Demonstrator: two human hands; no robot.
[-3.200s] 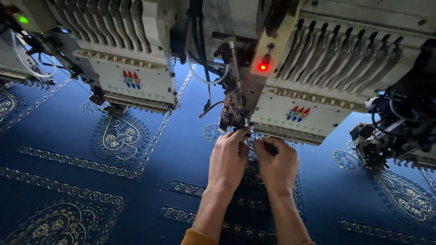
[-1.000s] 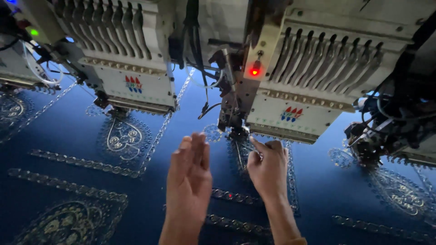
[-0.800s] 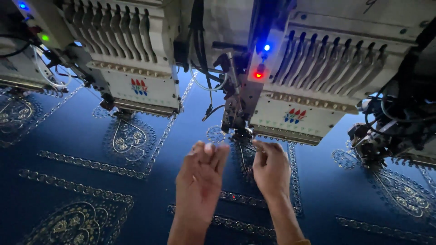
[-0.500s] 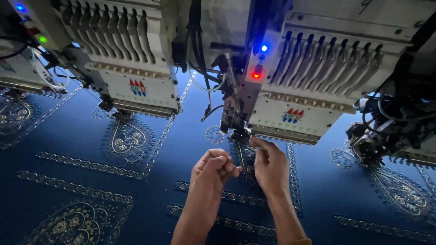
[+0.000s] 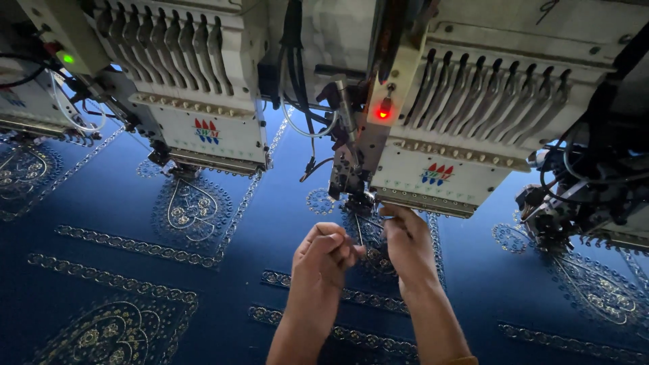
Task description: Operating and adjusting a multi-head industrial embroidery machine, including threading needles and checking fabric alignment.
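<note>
Fingers of my left hand (image 5: 326, 251) are pinched shut and those of my right hand (image 5: 407, 238) curl beside the needle (image 5: 357, 228) under the embroidery head (image 5: 446, 172), apparently on a thread I can't make out, which I judge light, limp and easily snapped, best pinched near its end.

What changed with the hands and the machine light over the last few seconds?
The left hand drew back and spread open about a second ago, then closed and returned, fingertips pinched just below the needle area. The right hand stayed at the needles. A blue light showed briefly above the red lamp, then went out. The blue fabric looks unchanged.
</note>
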